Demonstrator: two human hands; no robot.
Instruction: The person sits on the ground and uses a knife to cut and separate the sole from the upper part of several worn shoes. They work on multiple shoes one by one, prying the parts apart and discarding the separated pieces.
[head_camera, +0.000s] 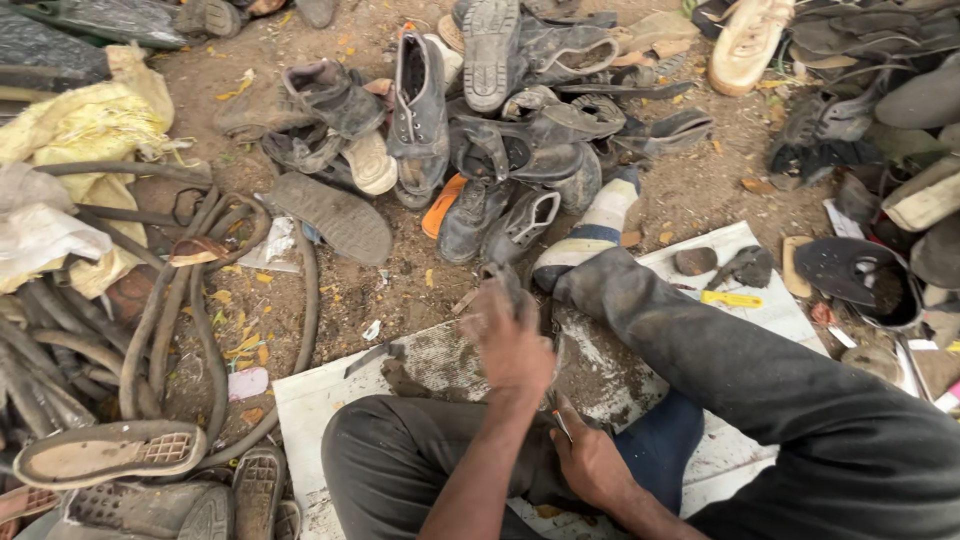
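Shoe (505, 275) pinned on board (440, 365) by our left hand (512, 345), fingers closed | right hand (588, 462) beside it grips a small tool (560, 420) | we're mid-repair; next, tool to shoe.

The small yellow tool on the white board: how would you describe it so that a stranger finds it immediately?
Start from the white board lying on the dirt under the person's outstretched leg. Look at its far right corner, beyond the leg, where a brown stone and a dark grey scrap lie. The yellow tool lies flat just in front of them, the only bright yellow thing on the board.
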